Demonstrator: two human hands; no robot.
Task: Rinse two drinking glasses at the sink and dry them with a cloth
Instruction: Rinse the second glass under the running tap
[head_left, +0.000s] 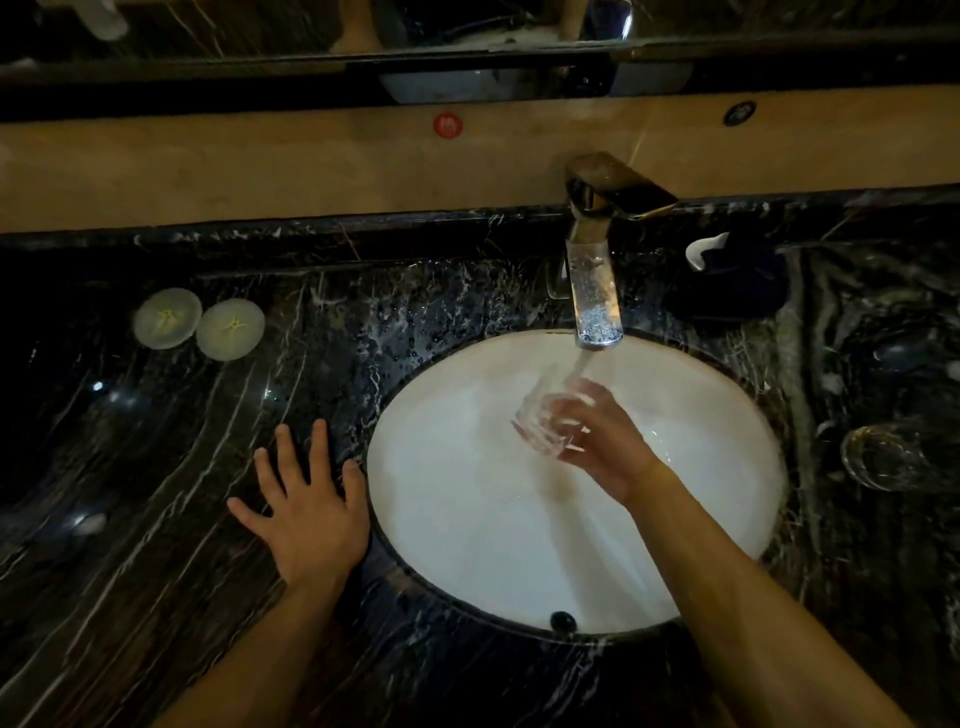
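My right hand (602, 441) grips a clear drinking glass (540, 415), tilted, over the white oval sink (467, 519). Water runs from the metal tap (595, 291) down onto the glass. A second clear glass (883, 457) stands on the dark marble counter to the right of the sink. A dark cloth (737, 286) lies on the counter right of the tap, with something white (704, 249) on it. My left hand (306, 509) rests flat on the counter at the sink's left rim, fingers spread, holding nothing.
Two round pale lids or coasters (200, 319) lie on the dark marble counter (156, 467) at the far left. A beige backsplash with a red round sticker (448, 126) runs behind the tap, and a mirror sits above it. Water droplets speckle the counter left of the tap.
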